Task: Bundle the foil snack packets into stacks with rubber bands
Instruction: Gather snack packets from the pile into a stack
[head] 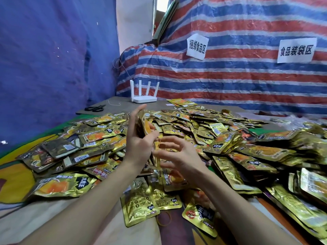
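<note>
Foil stack [145, 125], left hand [139, 142] gripping (band [163, 225] loose)

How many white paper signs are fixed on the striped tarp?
2. The left sign and the right sign both hang high on the striped tarp; others may lie outside the view.

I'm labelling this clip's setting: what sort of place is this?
Probably a makeshift snack-packing workspace: heaps of foil packets, striped tarpaulin walls, and paper zone signs taped up.
</note>
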Action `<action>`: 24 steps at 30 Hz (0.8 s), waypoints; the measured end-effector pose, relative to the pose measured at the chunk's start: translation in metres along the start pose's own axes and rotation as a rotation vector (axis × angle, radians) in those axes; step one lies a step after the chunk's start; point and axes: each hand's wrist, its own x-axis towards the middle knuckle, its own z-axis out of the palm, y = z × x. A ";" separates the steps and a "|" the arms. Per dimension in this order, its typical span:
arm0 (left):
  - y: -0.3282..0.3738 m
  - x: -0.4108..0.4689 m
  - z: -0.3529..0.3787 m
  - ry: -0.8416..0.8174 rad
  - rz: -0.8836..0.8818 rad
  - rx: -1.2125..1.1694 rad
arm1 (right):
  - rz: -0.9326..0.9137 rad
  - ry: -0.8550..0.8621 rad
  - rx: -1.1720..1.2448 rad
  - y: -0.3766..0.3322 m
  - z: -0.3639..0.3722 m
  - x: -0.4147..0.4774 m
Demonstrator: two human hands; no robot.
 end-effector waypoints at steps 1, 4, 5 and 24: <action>0.000 -0.001 0.000 -0.026 -0.003 -0.002 | 0.014 -0.009 -0.016 0.000 0.002 0.000; 0.000 0.000 0.002 -0.006 -0.060 -0.071 | 0.051 -0.023 -0.026 0.002 0.000 0.002; 0.000 0.001 0.002 0.020 -0.089 -0.112 | 0.059 -0.026 -0.009 0.002 -0.001 0.002; 0.020 -0.004 0.013 0.021 -0.287 -0.433 | 0.027 -0.081 0.257 -0.004 0.006 0.002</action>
